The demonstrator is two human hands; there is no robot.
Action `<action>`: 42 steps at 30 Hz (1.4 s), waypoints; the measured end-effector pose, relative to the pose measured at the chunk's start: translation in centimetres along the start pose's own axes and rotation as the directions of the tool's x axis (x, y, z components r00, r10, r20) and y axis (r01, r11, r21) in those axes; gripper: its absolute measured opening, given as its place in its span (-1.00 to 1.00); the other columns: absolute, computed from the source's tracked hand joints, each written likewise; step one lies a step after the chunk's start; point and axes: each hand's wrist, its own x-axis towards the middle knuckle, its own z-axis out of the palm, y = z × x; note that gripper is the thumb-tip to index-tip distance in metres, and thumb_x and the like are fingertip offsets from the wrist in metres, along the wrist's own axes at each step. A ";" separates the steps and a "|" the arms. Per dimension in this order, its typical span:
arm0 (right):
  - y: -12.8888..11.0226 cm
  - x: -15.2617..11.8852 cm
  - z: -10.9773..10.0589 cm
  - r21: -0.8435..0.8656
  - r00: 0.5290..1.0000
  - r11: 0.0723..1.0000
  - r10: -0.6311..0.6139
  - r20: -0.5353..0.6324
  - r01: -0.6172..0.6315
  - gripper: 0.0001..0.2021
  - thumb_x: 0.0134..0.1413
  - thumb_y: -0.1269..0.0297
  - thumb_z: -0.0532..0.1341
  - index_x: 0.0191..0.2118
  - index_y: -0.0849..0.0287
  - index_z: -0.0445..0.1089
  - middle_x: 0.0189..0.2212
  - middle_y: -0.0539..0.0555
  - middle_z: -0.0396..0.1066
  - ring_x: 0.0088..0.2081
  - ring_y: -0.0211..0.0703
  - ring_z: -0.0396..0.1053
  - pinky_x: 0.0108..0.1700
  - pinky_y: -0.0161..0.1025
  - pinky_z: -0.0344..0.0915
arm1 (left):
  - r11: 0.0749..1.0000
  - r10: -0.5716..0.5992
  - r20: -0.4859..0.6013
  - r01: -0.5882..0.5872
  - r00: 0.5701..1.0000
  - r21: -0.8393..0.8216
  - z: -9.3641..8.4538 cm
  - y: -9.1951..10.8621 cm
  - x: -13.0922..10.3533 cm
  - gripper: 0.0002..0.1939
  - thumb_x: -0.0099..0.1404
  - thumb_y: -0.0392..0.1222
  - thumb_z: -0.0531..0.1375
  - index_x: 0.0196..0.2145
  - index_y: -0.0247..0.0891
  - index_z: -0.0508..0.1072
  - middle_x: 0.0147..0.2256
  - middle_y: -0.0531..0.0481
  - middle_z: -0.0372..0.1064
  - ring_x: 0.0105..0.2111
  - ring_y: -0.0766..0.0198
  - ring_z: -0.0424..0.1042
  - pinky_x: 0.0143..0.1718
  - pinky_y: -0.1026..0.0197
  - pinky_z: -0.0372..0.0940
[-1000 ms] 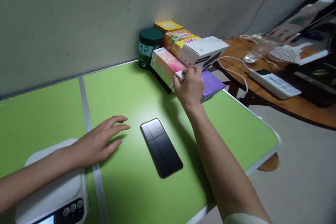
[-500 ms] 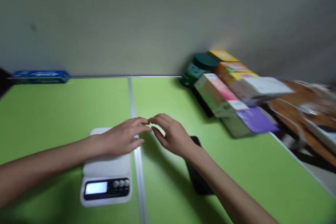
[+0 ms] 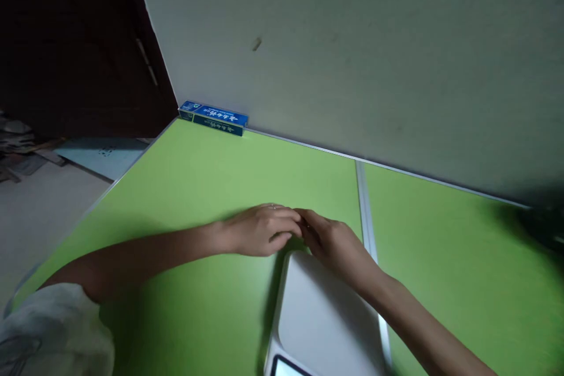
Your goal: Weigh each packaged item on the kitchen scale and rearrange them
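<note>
Left hand [image 3: 263, 231], right hand [image 3: 338, 243] loosely curled mid-frame, seen touching, whether anything is held cannot be told, scale [image 3: 324, 320] shown bottom centre

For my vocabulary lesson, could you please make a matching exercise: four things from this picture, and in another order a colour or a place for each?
1. left hand
2. scale
3. box
4. table

A. blue, by the wall
B. green
C. pointing toward the right hand
D. white, cut off by the picture's bottom edge

Right pairs: 1-C; 2-D; 3-A; 4-B
</note>
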 end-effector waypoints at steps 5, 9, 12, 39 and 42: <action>1.8 4.2 1.1 -0.064 0.992 0.991 0.117 -0.048 -0.120 -0.73 0.20 0.34 0.03 -0.13 0.25 0.44 -0.26 0.23 0.56 -0.35 0.00 0.53 -0.33 -0.15 0.42 | 0.883 -0.335 -0.103 0.350 0.937 0.313 -3.7 -6.9 1.1 -0.53 0.32 -0.38 0.02 0.18 -0.43 0.25 0.25 -0.30 0.14 0.29 0.00 0.08 0.30 -0.15 0.01; 4.0 5.1 2.1 -0.180 0.993 0.984 -0.008 -0.121 -0.014 -0.70 0.12 0.37 0.10 -0.07 0.26 0.45 -0.01 0.34 0.45 -0.06 0.15 0.47 -0.09 0.05 0.45 | 0.676 -0.570 -0.262 0.625 0.779 0.391 -7.1 -13.0 2.7 -0.27 0.33 -0.26 0.07 0.34 -0.51 -0.15 0.38 -0.36 -0.28 0.39 -0.05 -0.34 0.36 -0.20 -0.40; 4.6 5.1 2.5 -0.257 0.993 0.966 -0.066 -0.093 0.040 -0.69 0.12 0.41 0.08 -0.07 0.28 0.47 -0.01 0.34 0.46 -0.04 0.19 0.44 -0.08 0.11 0.45 | 0.615 -0.599 -0.326 0.681 0.731 0.397 -8.2 -16.4 3.2 -0.23 0.36 -0.13 0.07 0.34 -0.55 -0.19 0.39 -0.38 -0.40 0.39 -0.10 -0.42 0.33 -0.24 -0.50; 2.6 6.1 1.6 -0.267 0.996 0.959 0.088 -0.028 -0.092 -0.73 0.11 0.37 0.17 -0.06 0.30 0.43 -0.04 0.32 0.46 -0.02 0.14 0.41 -0.06 -0.02 0.42 | 0.761 -0.349 -0.095 0.341 0.932 0.551 -12.5 -17.1 2.5 -0.48 0.14 -0.20 0.34 0.02 -0.30 0.28 0.00 -0.18 0.34 0.07 0.00 0.29 0.28 -0.20 -0.15; 2.0 4.6 0.3 -0.095 0.995 0.991 0.097 -0.015 -0.098 -0.39 0.11 0.23 0.24 0.24 0.36 0.13 0.13 0.41 0.31 0.07 0.18 0.37 0.00 0.07 0.40 | 0.807 -0.249 -0.002 0.209 0.969 0.552 -10.1 -12.5 2.0 -0.45 0.19 -0.12 0.32 0.08 -0.31 0.28 0.03 -0.23 0.32 0.08 -0.06 0.28 0.20 -0.21 0.03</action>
